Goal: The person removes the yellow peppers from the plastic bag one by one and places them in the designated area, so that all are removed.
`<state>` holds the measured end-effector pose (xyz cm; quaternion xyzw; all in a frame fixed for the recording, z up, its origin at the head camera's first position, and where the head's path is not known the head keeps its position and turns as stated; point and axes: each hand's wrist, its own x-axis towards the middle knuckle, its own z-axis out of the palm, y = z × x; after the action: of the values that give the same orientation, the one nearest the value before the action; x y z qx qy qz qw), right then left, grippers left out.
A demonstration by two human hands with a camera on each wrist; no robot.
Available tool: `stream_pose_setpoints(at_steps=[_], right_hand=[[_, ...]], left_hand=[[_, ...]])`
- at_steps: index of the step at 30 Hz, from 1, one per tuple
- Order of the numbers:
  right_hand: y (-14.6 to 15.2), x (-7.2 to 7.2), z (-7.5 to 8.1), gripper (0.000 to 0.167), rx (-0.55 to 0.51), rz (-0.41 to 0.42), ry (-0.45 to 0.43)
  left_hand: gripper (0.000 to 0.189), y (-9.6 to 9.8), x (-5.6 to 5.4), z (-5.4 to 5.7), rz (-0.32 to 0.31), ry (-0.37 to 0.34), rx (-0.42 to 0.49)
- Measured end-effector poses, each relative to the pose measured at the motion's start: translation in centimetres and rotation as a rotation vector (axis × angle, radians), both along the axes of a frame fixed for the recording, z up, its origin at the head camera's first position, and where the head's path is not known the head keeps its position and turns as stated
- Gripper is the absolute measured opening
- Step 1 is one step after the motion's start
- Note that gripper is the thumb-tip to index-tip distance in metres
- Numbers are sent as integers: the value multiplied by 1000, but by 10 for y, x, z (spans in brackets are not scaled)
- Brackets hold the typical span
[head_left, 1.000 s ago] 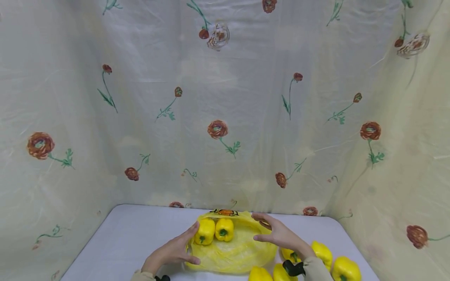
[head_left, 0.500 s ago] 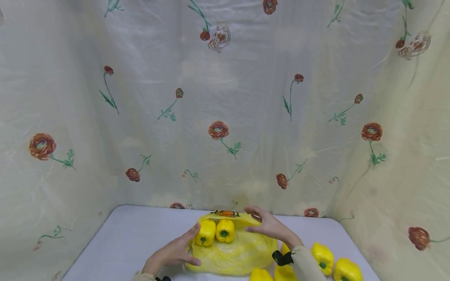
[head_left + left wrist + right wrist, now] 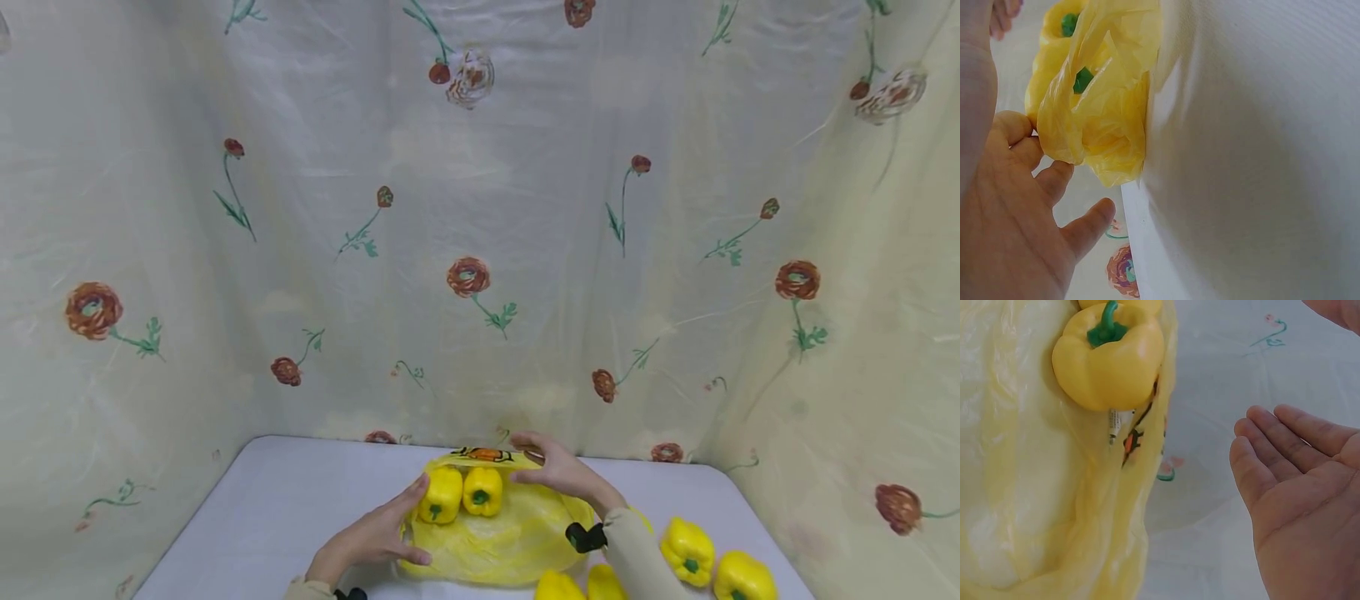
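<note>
A yellow plastic bag (image 3: 510, 546) lies on the table with its mouth spread wide. Two yellow bell peppers, one at the left (image 3: 441, 495) and one beside it (image 3: 482, 493), rest in its mouth, green stems facing me. At the bag's left side is my left hand (image 3: 375, 537), thumb apart; in the left wrist view its fingertips meet the bag's edge (image 3: 1060, 140). My right hand (image 3: 558, 468) hovers over the far right part of the bag, fingers extended and holding nothing. The right wrist view shows its palm (image 3: 1310, 500) apart from the bag and a pepper (image 3: 1110, 362).
Several more yellow bell peppers stand to the right, such as one past my right sleeve (image 3: 687, 553), one near the table's right edge (image 3: 744, 577) and one at the front (image 3: 558, 587). A flower-printed curtain (image 3: 480, 333) encloses the white table (image 3: 300, 492).
My right hand has moved left over the bag toward the two peppers, its sleeve now covering part of the loose peppers. My left hand has stayed in place at the bag's side.
</note>
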<state>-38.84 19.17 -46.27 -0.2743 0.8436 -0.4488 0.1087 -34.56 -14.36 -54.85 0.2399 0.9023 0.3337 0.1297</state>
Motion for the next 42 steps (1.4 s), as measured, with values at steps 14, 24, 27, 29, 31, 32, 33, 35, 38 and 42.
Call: stream_pose_setpoints(at_steps=[14, 24, 27, 29, 31, 32, 33, 35, 38, 42], right_hand=[[-16, -14, -15, 66, 18, -20, -18], [-24, -23, -30, 63, 12, 0, -73], [-27, -23, -30, 64, 14, -2, -86], [-29, -23, -29, 64, 12, 0, -93], [-31, -23, -29, 63, 11, 4, -99], [-32, -23, -29, 63, 12, 5, -100], [-34, -24, -30, 62, 14, 7, -100], [-35, -24, -31, 61, 18, 13, -92], [-37, -25, -35, 62, 19, 23, -92], [-39, -25, -39, 63, 8, 41, -115]], left_hand=[[113, 1, 0, 3, -9, 10, 10], [113, 1, 1, 2, 18, -7, -13], [113, 1, 1, 1, 22, -13, -16], [112, 1, 1, 1, 21, -13, -16], [112, 1, 1, 1, 21, -9, -16], [112, 1, 1, 2, 20, -7, -17], [112, 1, 0, 2, 21, -4, -19], [112, 1, 0, 2, 21, -2, -21], [112, 1, 0, 2, 18, -2, -19], [112, 0, 0, 0, 15, -2, -20]])
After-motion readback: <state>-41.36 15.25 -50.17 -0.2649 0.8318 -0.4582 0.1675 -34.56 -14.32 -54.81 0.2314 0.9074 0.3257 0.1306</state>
